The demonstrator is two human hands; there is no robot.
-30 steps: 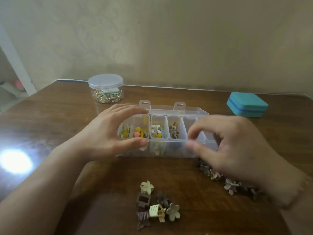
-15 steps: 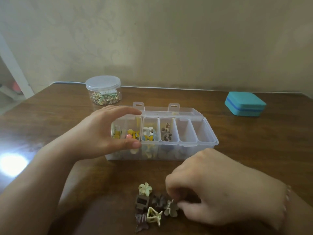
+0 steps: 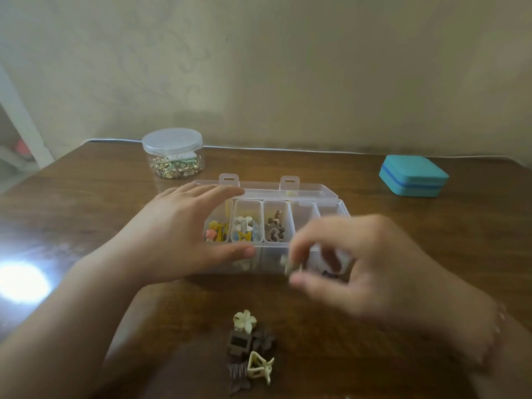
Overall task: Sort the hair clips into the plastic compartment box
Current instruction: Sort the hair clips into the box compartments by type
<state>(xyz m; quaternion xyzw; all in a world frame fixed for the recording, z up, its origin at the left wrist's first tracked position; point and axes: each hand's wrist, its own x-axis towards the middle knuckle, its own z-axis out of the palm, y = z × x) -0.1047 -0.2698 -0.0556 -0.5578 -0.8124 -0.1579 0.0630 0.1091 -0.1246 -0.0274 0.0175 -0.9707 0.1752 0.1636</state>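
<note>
A clear plastic compartment box (image 3: 305, 194) stands open mid-table, its lid tipped back. My left hand (image 3: 178, 234) clasps its left end, thumb on the front wall. Yellow, blue-and-white and brown clips fill three compartments; the two on the right look empty. My right hand (image 3: 374, 272), blurred, hovers in front of the box's right half, pinching a small pale flower clip (image 3: 289, 264) between thumb and fingers. A small pile of hair clips (image 3: 249, 349) lies near the front edge: a cream flower, brown ones, a cream claw.
A round clear jar with a lid (image 3: 173, 153), holding gold pins, stands behind the box at the left. A teal case (image 3: 413, 175) lies at the back right. The wall runs along the wooden table's (image 3: 86, 214) far edge. Glare marks the table's left side.
My right hand has lifted from the clip pile toward the box with a pale flower clip in its fingers. The left hand stays on the box.
</note>
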